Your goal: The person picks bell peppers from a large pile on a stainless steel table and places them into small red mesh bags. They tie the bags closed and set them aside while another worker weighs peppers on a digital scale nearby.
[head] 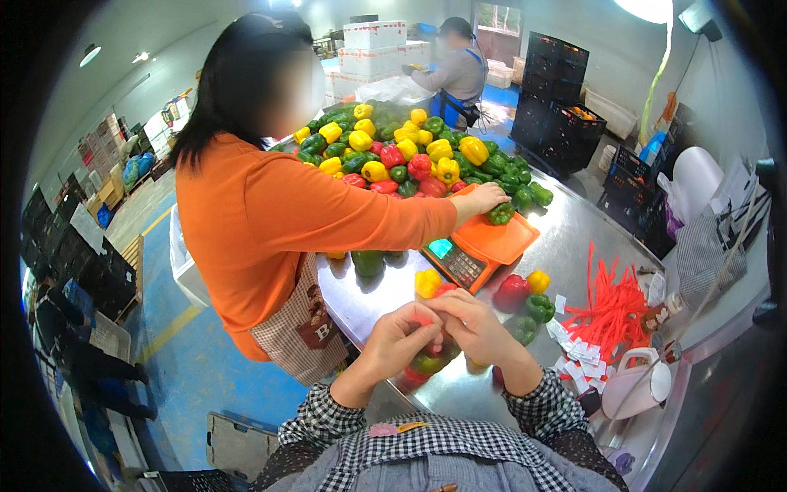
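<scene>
My left hand (403, 338) and my right hand (476, 323) meet over the near edge of a steel table (381, 286), fingertips pinched together. Between them shows a bit of red material, seemingly red netting (423, 319); the fingers hide most of it. Just under the hands are green and red bell peppers (430, 361), partly covered by them. A yellow bell pepper (427, 283) lies beyond my fingers. To the right of my right hand sit a red pepper (511, 293), a small yellow one (538, 281) and green ones (540, 307).
A co-worker in an orange top (320, 203) reaches across to a green pepper (500, 213) on an orange scale (473, 261). Behind is a pepper pile (399, 150). At right lie red net strips (609, 301), white tags (581, 357) and a white pitcher (636, 384). Black crates (556, 104) stand beyond.
</scene>
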The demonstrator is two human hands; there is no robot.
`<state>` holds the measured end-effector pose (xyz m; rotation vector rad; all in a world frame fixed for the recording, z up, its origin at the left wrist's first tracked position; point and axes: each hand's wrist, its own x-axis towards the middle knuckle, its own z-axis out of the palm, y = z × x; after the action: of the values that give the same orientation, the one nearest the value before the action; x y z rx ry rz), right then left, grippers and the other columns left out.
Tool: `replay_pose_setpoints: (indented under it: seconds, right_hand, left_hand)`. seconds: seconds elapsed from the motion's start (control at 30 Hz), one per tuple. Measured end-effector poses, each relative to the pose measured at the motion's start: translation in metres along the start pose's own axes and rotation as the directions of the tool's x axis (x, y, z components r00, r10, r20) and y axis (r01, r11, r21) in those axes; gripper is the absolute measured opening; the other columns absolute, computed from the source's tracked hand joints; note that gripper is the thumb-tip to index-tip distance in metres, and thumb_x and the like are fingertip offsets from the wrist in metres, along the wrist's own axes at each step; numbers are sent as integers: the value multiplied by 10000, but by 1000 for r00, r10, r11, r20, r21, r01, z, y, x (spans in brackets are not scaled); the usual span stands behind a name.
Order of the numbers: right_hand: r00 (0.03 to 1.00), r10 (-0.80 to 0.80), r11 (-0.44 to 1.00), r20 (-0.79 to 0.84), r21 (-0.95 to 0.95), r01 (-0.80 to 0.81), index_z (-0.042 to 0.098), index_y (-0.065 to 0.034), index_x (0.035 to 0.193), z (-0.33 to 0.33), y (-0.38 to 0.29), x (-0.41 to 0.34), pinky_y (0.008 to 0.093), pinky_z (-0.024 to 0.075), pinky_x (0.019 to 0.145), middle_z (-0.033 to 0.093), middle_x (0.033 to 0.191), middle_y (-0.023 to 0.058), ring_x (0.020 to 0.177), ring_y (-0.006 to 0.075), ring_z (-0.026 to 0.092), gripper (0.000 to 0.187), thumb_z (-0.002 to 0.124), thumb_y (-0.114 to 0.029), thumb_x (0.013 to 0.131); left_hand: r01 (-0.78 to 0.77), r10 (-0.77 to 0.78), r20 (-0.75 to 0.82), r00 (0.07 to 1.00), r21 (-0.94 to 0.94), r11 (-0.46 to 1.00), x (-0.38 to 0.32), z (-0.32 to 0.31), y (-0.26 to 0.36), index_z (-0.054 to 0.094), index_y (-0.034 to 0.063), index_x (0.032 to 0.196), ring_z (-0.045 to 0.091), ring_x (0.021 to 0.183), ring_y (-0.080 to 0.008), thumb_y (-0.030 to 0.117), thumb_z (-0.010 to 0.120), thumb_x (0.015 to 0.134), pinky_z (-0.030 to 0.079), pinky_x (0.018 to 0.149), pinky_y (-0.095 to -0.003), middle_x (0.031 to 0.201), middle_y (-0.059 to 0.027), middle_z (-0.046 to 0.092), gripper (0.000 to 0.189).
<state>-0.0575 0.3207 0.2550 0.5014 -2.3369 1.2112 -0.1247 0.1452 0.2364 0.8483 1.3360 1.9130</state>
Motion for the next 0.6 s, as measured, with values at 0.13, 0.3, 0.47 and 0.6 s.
replay_pose_setpoints:
  seconds: [0.13,0.3,0.47,0.6]
  right_hand:
    - [986,115,992,-120,-42,-121,644,-17,920,2,-9,-1,371,491,679,608,788,133,779,311,613,91,592,0,848]
    - [978,-154,891,-140,-448,76,631,-52,850,-1,-28,1,383,479,571,581,742,98,676,296,587,64,652,-65,791]
    - [969,-242,830,-44,-527,184,634,-76,857,10,-29,-6,350,466,570,557,748,81,677,260,571,116,688,-96,757]
    - [981,-60,992,-183,-120,38,631,-48,1028,12,-15,-9,308,508,691,630,938,95,815,227,627,257,695,-11,782]
  left_hand:
    - [37,-37,10,999,-22,999,2,-5,3,537,15,960,609,756,-106,46,568,975,516,700,-241,867,-63,638,47]
    - [74,-71,49,996,-82,994,14,-19,7,554,14,957,646,734,-118,72,591,968,530,679,-239,912,-102,694,69]
    - [123,-116,97,988,-73,990,19,-31,7,577,13,925,659,745,-132,27,625,925,534,681,-240,935,-110,688,51]
    - [13,-5,87,996,-92,996,23,-35,2,576,30,873,663,763,-146,-38,645,876,547,700,-253,994,-122,663,97]
